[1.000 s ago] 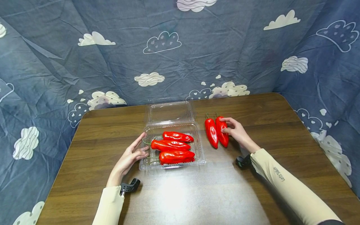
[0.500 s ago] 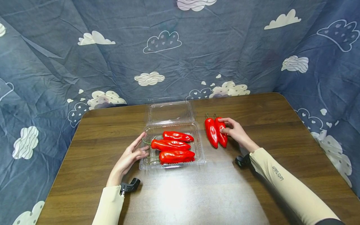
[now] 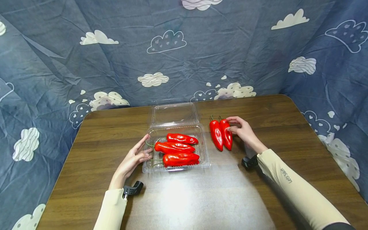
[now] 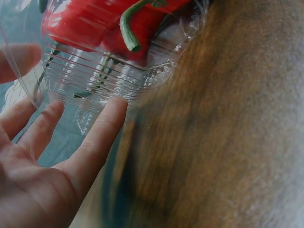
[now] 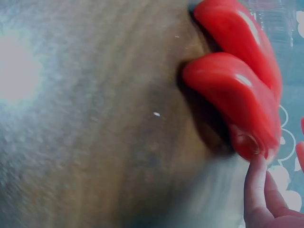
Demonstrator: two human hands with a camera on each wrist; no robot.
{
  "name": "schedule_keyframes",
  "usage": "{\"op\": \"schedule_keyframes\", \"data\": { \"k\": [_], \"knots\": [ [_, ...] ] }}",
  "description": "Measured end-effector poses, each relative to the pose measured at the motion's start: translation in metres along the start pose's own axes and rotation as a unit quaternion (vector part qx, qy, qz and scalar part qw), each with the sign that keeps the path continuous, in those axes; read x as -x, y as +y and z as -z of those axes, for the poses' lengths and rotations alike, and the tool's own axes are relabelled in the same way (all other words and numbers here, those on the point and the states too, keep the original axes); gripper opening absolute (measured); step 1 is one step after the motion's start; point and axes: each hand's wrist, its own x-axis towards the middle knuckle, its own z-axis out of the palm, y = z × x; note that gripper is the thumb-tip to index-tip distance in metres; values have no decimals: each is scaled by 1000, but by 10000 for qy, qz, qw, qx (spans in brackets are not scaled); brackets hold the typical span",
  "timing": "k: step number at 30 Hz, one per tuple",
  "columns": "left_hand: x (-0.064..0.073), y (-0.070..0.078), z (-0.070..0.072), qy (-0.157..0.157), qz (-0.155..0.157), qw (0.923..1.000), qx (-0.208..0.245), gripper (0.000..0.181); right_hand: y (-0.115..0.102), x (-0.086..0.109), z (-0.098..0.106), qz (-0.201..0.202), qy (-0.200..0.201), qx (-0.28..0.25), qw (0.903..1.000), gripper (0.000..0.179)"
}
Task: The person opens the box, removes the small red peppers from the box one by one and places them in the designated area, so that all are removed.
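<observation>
Three red pointed peppers with green stems, the middle one (image 3: 173, 148) among them, lie sideways in a clear plastic clamshell container (image 3: 207, 159). My left hand (image 3: 130, 163) is at the container's left side, its fairly straight fingers touching the ribbed wall in the left wrist view. Right of the container, two more red peppers lie side by side on the table, stems pointing away: a left pepper (image 3: 216, 134) and a right pepper (image 3: 227, 135). At the right pepper's outer side is my right hand (image 3: 244, 132), fingers extended, with a fingertip against its stem-end half in the right wrist view.
The container's lid (image 3: 174, 114) is folded back toward the table's far edge. A blue cloud-patterned cloth (image 3: 169, 64) hangs right behind the brown wooden table (image 3: 95, 153). Both wrists wear black camera mounts, one (image 3: 133, 188) on the left.
The right pepper has shifted slightly left against its neighbour. Then my right hand has drawn back a little to the right, off the pepper's top. My left hand stays put.
</observation>
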Motion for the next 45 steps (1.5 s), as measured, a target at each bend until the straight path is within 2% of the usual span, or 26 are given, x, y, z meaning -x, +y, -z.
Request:
{"op": "schedule_keyframes", "data": {
  "k": [9,21,32,41,45],
  "knots": [
    [0,0,0,17,-7,10000,2,70,-14,2,0,289,70,-36,9996,42],
    [0,0,0,-5,-24,10000,-75,69,-24,4,-15,561,8,-315,9979,38],
    [0,-1,0,-24,-69,10000,-31,69,-36,6,-33,888,-419,-805,9919,35],
    [1,-1,0,-15,-68,9999,-128,69,-41,8,-47,1301,-803,-914,9840,29],
    [1,0,0,-13,-64,9999,-130,69,-45,9,-52,1283,-973,-976,9821,31]
  ]
}}
